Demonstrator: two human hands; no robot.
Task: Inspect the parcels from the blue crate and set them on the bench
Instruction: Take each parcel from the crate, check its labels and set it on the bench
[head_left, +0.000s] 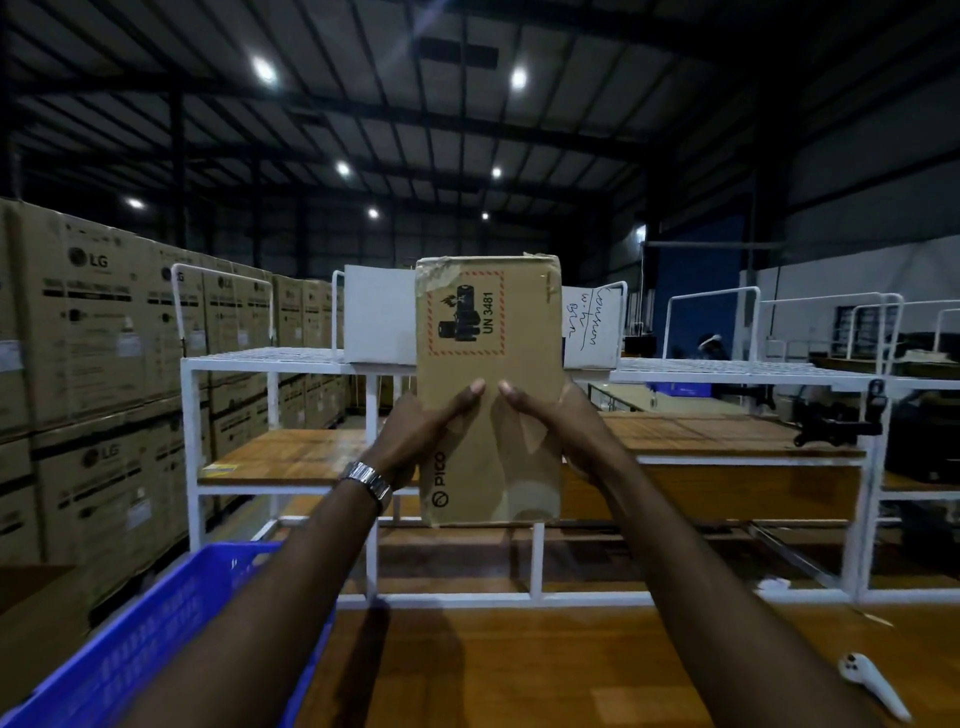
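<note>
I hold a brown cardboard parcel (514, 332) upright in front of me, above the wooden bench (519, 670). It bears a red-framed battery label reading UN 3481 and the word PICO near its lower edge. My left hand (421, 431), with a metal watch on the wrist, grips its left side, thumb across the front. My right hand (556, 421) grips its right side, thumb also on the front. The blue crate (156, 639) stands at the lower left; its inside is mostly hidden by my left arm.
A white metal rack (374, 364) with wooden shelves rises behind the bench and carries a white box with handwriting (592, 327). Stacked LG cartons (93, 364) line the left. A white controller (872, 686) lies on the bench at the lower right.
</note>
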